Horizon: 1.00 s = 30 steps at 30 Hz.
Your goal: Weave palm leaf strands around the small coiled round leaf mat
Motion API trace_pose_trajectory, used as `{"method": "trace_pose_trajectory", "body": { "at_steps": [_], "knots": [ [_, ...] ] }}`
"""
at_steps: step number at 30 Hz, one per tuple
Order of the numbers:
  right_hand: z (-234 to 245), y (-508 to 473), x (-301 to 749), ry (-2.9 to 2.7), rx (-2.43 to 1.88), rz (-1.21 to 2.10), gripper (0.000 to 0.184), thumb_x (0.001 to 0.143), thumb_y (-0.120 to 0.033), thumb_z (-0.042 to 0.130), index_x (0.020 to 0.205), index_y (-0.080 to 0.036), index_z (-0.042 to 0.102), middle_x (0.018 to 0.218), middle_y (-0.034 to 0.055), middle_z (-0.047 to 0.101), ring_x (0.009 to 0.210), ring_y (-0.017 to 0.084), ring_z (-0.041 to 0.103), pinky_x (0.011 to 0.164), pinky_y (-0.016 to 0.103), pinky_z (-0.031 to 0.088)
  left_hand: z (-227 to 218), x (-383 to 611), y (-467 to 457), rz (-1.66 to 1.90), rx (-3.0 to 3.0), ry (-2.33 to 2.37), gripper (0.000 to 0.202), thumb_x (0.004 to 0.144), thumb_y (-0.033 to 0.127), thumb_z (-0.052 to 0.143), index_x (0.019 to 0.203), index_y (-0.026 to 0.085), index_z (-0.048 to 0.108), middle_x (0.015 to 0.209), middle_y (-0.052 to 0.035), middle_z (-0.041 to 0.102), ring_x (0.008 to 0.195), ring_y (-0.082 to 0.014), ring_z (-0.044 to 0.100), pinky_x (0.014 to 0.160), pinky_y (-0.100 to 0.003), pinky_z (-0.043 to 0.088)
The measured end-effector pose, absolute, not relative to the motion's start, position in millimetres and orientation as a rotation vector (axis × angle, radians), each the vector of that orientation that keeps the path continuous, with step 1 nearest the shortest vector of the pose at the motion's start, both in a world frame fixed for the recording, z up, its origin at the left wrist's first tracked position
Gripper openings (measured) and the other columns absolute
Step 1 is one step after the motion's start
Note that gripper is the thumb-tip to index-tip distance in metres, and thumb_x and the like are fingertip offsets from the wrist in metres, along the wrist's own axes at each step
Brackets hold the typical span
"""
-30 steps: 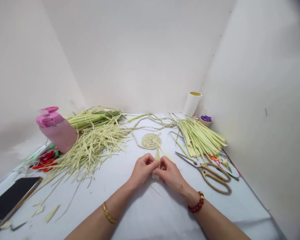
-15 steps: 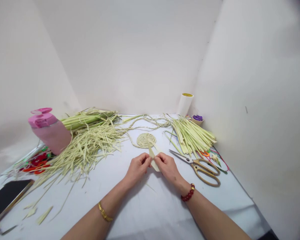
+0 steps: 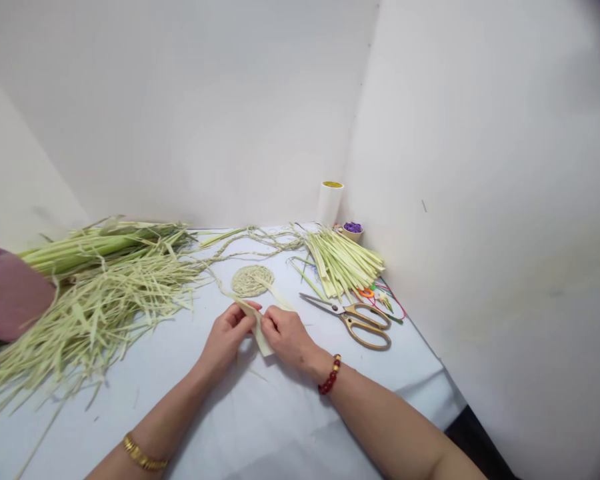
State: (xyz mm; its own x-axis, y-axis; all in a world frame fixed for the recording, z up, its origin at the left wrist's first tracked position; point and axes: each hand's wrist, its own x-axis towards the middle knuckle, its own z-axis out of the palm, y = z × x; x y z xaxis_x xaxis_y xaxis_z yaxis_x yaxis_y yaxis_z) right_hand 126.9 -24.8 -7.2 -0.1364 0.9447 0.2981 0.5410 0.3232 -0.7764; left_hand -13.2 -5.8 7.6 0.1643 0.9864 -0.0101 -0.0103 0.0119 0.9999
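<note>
Two hands (image 3: 226, 335) (image 3: 287, 339) pinching one leaf strip (image 3: 263, 341), one coiled braid disc (image 3: 253, 281) beyond

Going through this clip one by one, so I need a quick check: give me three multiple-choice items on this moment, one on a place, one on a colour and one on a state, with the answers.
1. Where are the scissors?
A. On the woven disc
B. Right of the right hand
C. Inside the small bowl

2. What colour is the bead bracelet?
A. Blue
B. Red
C. Purple

3. What is the left hand doing?
A. Lying flat
B. Gripping the scissors
C. Pinching a pale leaf strip

1 B: they lie on the table beyond that hand's right side.
2 B: the beads show dark red.
3 C: the strip runs between both hands.
</note>
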Motion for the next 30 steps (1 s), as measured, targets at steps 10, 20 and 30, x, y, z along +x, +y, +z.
{"method": "trace_pose_trajectory", "body": {
  "at_steps": [10, 20, 30],
  "knots": [
    [-6.5, -28.6, 116.2, -1.967, -1.345, 0.531, 0.024, 0.086, -0.026, 0.047, 0.063, -0.019, 0.042, 0.058, -0.0046, 0.044, 0.053, 0.009, 0.036, 0.053, 0.022, 0.027, -3.3, -6.6, -4.6, 1.243, 1.216, 1.261, 0.029, 0.076, 0.048, 0.057, 0.076, 0.019, 0.056, 0.057, 0.0061, 0.047, 0.051, -0.0096, 0.042, 0.051, -0.021, 0.036],
    [-13.7, -25.3, 121.4, -1.867, -1.121, 0.847, 0.025, 0.076, -0.025, 0.052, 0.057, -0.019, 0.037, 0.052, -0.0073, 0.037, 0.051, 0.007, 0.032, 0.049, 0.019, 0.025, 8.9, -5.2, 19.8, 1.444, 1.465, 1.572, 0.022, 0.081, 0.037, 0.047, 0.08, 0.02, 0.06, 0.072, 0.0018, 0.058, 0.066, -0.0148, 0.049, 0.062, -0.024, 0.039],
    [0.6, -27.0, 128.9, -1.664, -1.121, 1.21, 0.022, 0.075, -0.028, 0.053, 0.06, -0.019, 0.041, 0.049, -0.0077, 0.04, 0.046, 0.006, 0.036, 0.044, 0.018, 0.028, 12.6, -14.4, 41.4, 1.529, 1.459, 1.613, 0.025, 0.081, 0.039, 0.048, 0.078, 0.02, 0.063, 0.056, 0.0026, 0.048, 0.051, -0.0137, 0.041, 0.048, -0.025, 0.034]
  ]
}}
